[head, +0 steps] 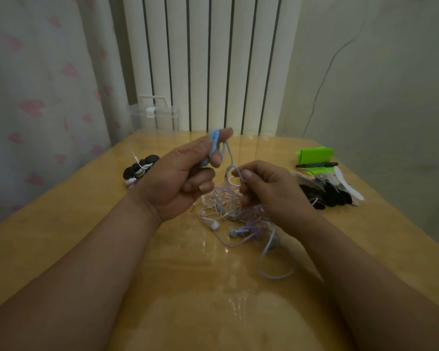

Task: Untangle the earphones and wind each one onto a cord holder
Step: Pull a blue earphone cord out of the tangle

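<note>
Left hand [185, 173] grips coiled blue cord [214, 144]; right hand [266, 191], at 3 o'clock, pinches its strand above tangled earphones [228, 211] on table [86, 224]

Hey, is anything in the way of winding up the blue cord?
Yes: below the right hand the blue cord runs into the pink and purple tangle on the table.

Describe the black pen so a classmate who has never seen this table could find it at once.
Go to the far right of the wooden table, where a green object sits. The pen lies along its near edge. It alone is long, thin and straight; the black pieces nearby are rounded lumps.
</note>
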